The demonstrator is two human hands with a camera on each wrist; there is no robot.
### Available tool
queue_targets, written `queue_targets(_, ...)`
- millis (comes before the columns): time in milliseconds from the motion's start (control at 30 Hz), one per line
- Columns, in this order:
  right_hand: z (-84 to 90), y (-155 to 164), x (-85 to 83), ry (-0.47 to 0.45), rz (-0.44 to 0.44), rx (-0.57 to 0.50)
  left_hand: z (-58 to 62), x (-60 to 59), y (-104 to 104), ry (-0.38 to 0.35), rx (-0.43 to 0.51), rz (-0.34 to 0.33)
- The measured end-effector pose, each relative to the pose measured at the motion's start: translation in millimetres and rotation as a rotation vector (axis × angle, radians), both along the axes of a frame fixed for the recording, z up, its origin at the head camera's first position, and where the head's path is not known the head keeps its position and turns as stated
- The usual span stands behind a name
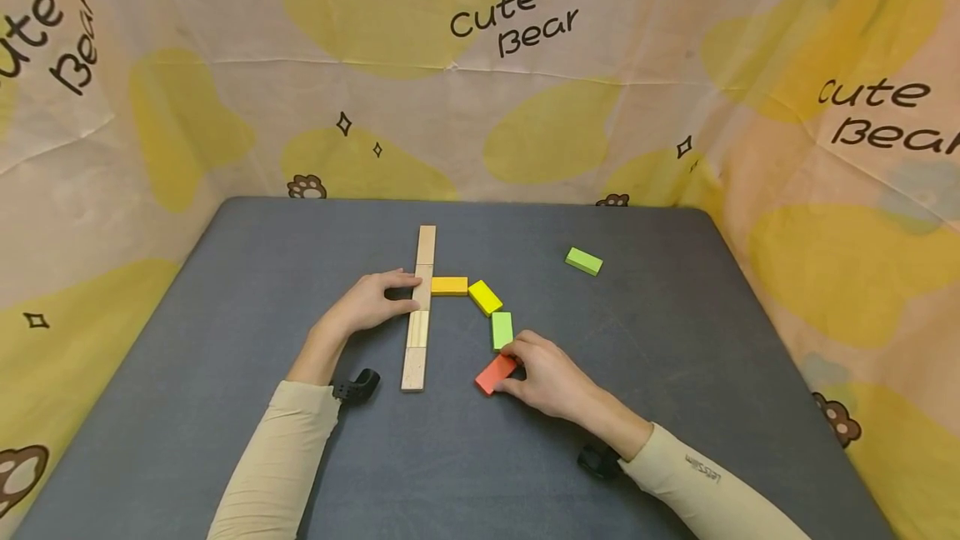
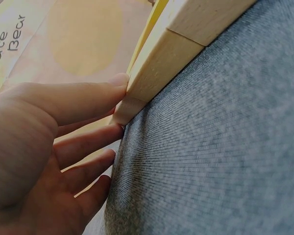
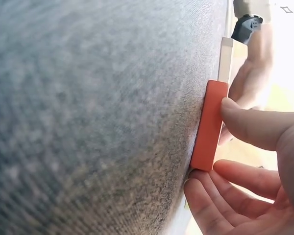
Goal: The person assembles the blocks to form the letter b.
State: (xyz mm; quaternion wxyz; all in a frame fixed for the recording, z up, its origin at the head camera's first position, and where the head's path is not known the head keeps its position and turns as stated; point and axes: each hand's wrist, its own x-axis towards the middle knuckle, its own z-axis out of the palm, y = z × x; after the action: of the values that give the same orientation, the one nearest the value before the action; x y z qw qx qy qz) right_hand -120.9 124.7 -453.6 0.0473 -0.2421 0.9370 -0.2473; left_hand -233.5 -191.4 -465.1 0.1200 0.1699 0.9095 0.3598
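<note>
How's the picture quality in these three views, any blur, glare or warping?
Head view: even light, sharp, soft shadows under both hands, table edges bowed by the wide lens. Left wrist view: the left hand is close and soft, the wooden blocks sharper. Right wrist view: the cloth nearby is blurred, the red block clear, with washed-out glare at the upper right.

Even, soft overhead light, faint shadows; sharp head view, blurred close-up wrist views, backlit glare.
</note>
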Motion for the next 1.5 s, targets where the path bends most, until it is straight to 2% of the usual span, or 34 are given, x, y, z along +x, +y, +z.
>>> queue_targets(300,-0.3,0,-2.0,0.029,0.012,-0.01,-2.3,-1.1,1,0.005,-0.01,0.0)
queue_targets(533,0.8,2,-6.4,0.059,0.062,0.008,-2.6,-1.3,0,0.001,-0.011,-0.001)
queue_targets(933,4.1,8,-13.8,0.042,0.133,0.0,-4.0,-2.3,-1,-0.004,-0.014,0.001)
queue_targets(1167,3.0,8,-16.5,0.021,0.13,0.014,-3.5,-2.5,-1,0.002,-0.015,-0.002)
queue_targets(1500,1.6,9,-18.7,0.049,0.145,-0.006,-2.8,-2.2,-2,0.003,-0.009,-0.006)
